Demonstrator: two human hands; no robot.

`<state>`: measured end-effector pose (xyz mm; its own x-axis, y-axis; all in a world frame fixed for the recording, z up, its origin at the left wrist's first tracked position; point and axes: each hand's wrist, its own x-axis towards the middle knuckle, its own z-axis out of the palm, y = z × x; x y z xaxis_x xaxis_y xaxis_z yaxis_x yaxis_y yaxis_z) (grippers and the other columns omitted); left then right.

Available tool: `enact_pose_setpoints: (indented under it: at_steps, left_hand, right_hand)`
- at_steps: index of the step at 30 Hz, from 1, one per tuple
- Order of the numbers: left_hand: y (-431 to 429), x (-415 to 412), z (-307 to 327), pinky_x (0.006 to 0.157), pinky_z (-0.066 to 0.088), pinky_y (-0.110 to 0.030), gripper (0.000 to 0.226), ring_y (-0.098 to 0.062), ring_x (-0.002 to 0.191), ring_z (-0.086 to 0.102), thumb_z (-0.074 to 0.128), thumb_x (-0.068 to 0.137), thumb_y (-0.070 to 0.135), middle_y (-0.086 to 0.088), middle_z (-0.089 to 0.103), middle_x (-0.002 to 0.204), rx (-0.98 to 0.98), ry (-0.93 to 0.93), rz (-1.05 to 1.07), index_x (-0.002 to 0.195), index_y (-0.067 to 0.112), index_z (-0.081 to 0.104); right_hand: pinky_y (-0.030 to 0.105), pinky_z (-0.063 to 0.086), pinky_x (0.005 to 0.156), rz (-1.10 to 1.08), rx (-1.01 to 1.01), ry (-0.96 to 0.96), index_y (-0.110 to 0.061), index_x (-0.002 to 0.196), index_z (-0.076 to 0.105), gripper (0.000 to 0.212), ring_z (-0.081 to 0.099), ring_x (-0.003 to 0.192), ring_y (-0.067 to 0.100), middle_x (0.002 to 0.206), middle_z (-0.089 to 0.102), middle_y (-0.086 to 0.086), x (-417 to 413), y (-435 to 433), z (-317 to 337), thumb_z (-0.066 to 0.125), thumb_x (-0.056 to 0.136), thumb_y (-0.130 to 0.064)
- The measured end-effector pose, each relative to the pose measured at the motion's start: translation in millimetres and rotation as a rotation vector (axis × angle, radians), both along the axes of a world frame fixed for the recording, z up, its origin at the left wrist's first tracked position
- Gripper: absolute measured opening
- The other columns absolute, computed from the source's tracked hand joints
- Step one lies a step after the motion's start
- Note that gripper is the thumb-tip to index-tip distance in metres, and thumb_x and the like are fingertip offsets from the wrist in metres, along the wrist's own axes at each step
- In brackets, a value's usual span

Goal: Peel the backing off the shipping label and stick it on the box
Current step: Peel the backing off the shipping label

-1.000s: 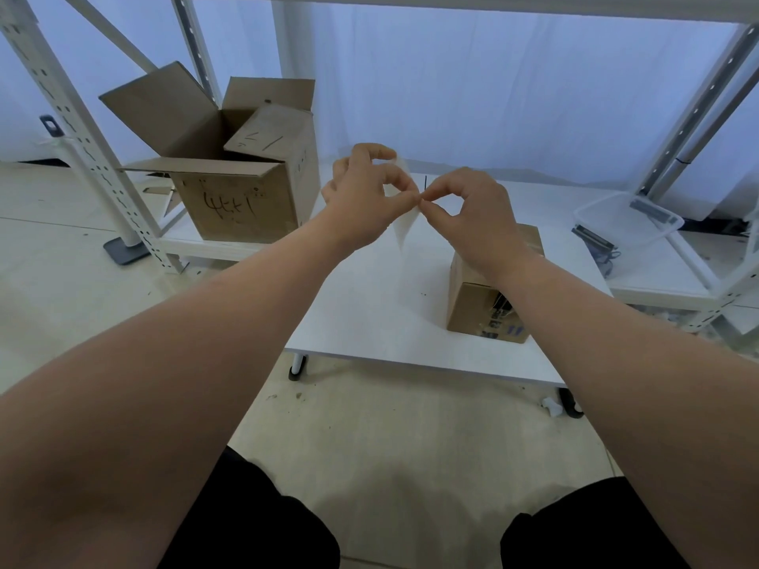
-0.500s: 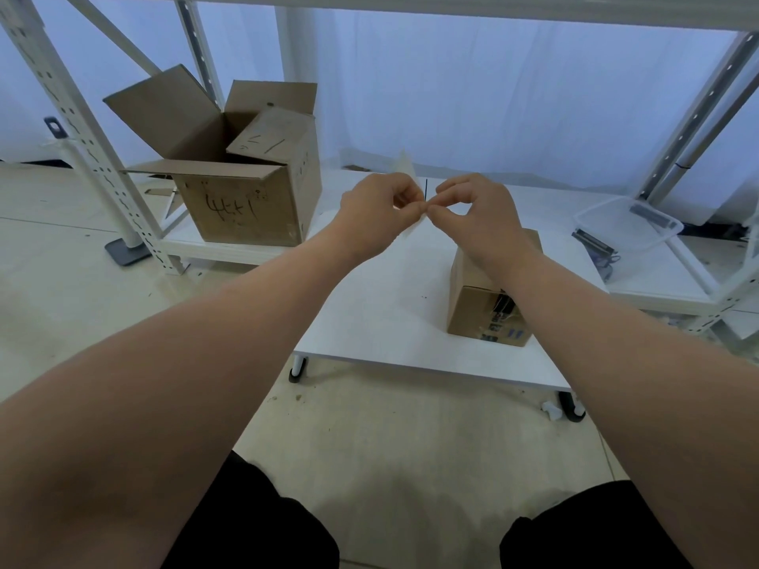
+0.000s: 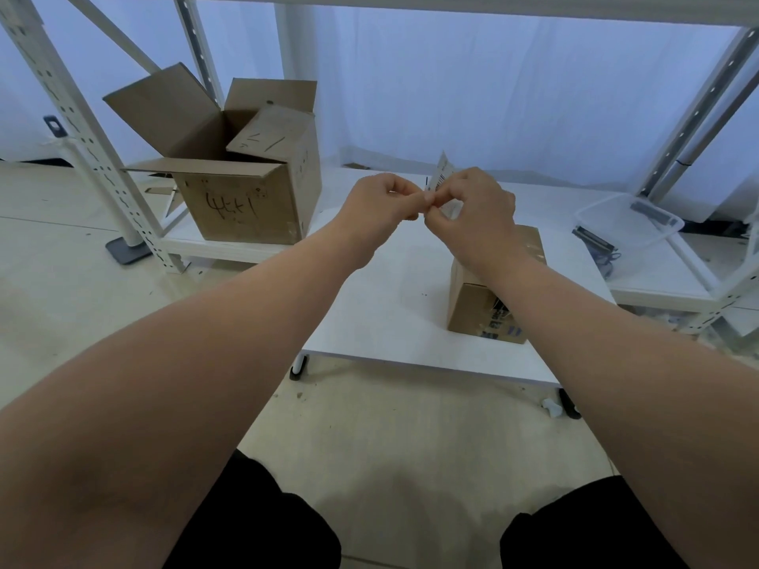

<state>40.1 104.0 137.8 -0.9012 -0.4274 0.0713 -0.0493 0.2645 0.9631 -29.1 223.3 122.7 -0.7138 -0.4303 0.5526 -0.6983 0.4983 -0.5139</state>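
Label point(image 3: 442, 174) now sticks up above right hand point(image 3: 476, 211), barcode showing. Left hand point(image 3: 382, 203) pinches its edge too, 2 hands touching mid-frame. Small cardboard box point(image 3: 472, 310) below on white table point(image 3: 382, 322).

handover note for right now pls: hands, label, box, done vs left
Left hand: fingertips pinched on the label's lower corner, meeting the right fingertips.
Right hand: holds the shipping label upright in the air above the white table.
Small closed box: on the table, under the right wrist, no fresh label visible on its top.
Done: label picked up, peel being started at the corner.
Left: whether the backing has begun to separate cannot be told; finish peeling, stick the label on the box.
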Motion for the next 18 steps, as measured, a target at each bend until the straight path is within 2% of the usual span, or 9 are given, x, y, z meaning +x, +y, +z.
enact_pose_setpoints:
  at_steps: [2,4,6,10,18]
  left_hand:
    - [-0.9,1.4,0.1,0.073,0.047,-0.015,0.015,-0.013,0.087,0.063,0.069,0.085,0.026,0.001,0.070,0.087,-0.009,-0.023,-0.006,0.085,0.012,0.066]
    - [-3.0,1.7,-0.5,0.076,0.045,-0.017,0.020,-0.012,0.085,0.059,0.068,0.085,0.027,0.003,0.071,0.086,-0.014,-0.056,-0.001,0.090,0.007,0.070]
    - [-3.6,2.2,-0.6,0.078,0.044,-0.018,0.026,-0.011,0.085,0.058,0.067,0.085,0.028,0.000,0.073,0.092,-0.024,-0.089,0.005,0.096,0.004,0.072]
    - [-3.5,2.8,-0.8,0.072,0.044,-0.013,0.026,-0.009,0.084,0.058,0.067,0.085,0.025,-0.004,0.074,0.099,-0.056,-0.104,0.007,0.097,0.002,0.073]
    - [-1.1,2.2,-0.4,0.066,0.041,-0.018,0.019,-0.012,0.084,0.057,0.066,0.082,0.020,-0.008,0.073,0.099,-0.108,-0.134,0.033,0.088,0.003,0.074]
  right_hand:
    - [0.031,0.026,0.094,-0.003,0.023,0.033,-0.013,0.088,0.070,0.018,0.055,0.105,0.017,0.105,0.062,0.000,0.5,-0.9,-1.3,0.060,0.084,-0.028]
    - [0.031,0.026,0.095,0.001,0.019,0.050,-0.015,0.087,0.071,0.016,0.055,0.104,0.017,0.104,0.063,-0.001,1.0,-0.3,-1.1,0.061,0.084,-0.026]
    - [0.030,0.024,0.094,0.003,0.026,0.058,-0.016,0.088,0.071,0.015,0.055,0.104,0.016,0.104,0.063,-0.001,0.8,1.0,-0.5,0.061,0.084,-0.027]
    - [0.027,0.020,0.093,0.010,0.091,0.071,-0.017,0.089,0.071,0.016,0.053,0.106,0.015,0.106,0.062,-0.002,0.1,2.5,-0.3,0.059,0.086,-0.029]
    - [0.035,0.022,0.099,0.026,0.194,0.120,-0.021,0.091,0.071,0.018,0.053,0.105,0.016,0.104,0.066,-0.004,1.8,3.1,2.2,0.055,0.088,-0.029]
